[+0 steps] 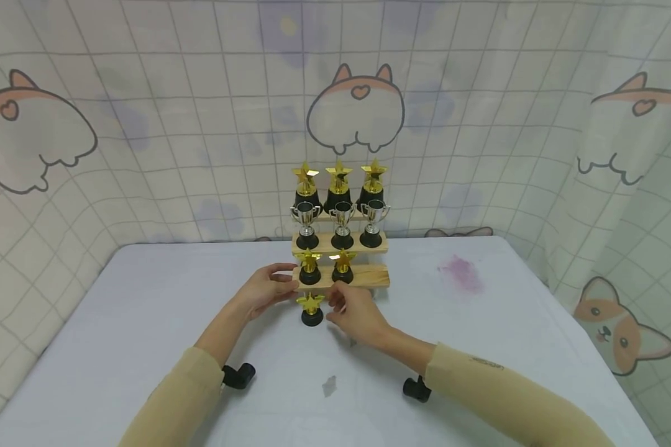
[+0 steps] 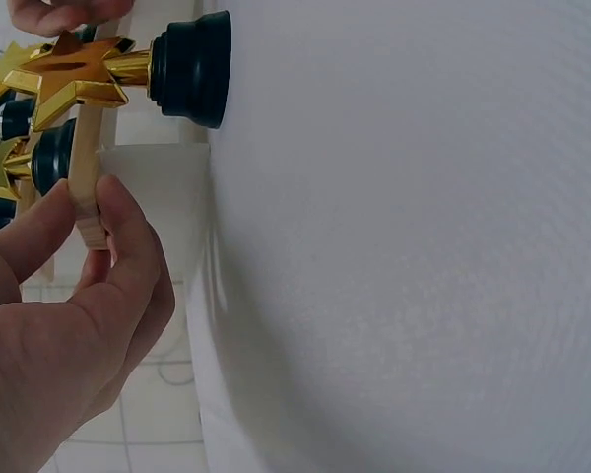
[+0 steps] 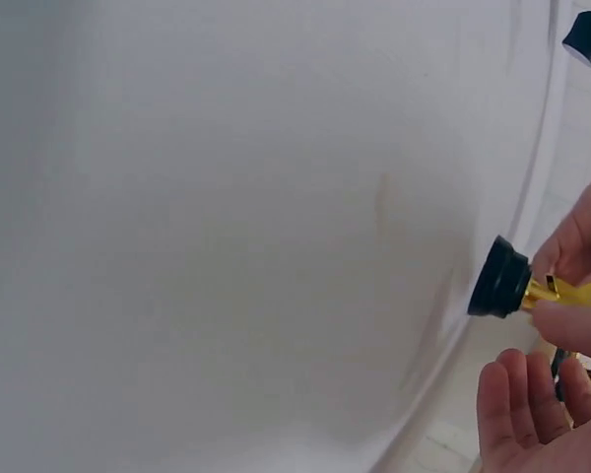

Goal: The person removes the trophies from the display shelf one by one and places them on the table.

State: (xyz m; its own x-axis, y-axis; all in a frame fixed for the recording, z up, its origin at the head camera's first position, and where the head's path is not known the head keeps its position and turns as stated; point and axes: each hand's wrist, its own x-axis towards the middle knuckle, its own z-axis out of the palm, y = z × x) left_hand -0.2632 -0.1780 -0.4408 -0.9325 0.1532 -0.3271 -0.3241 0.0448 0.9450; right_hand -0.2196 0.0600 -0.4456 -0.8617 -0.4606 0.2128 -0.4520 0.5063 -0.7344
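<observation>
A small gold star trophy [image 1: 312, 310] with a black base stands on the table before a tiered wooden display stand [image 1: 371, 275]. My left hand [image 1: 265, 290] pinches the left end of the stand's lowest board, thumb above and fingers below, as the left wrist view shows. Just right of the front trophy is my right hand [image 1: 360, 315], its fingers loosely bent and apart from it in the head view. Two gold star trophies [image 1: 342, 268] stand on the lowest board, at its left and middle. Silver cups [image 1: 342, 225] line the middle board, and larger star trophies [image 1: 338, 186] the top.
White cloth covers the table [image 1: 162, 298], with a pink stain [image 1: 463, 273] on the right and a grey patch [image 1: 329, 386] near the front. Behind the stand hangs a grid-patterned curtain [image 1: 229, 124]. Black wrist cameras [image 1: 239, 376] sit at both sleeves.
</observation>
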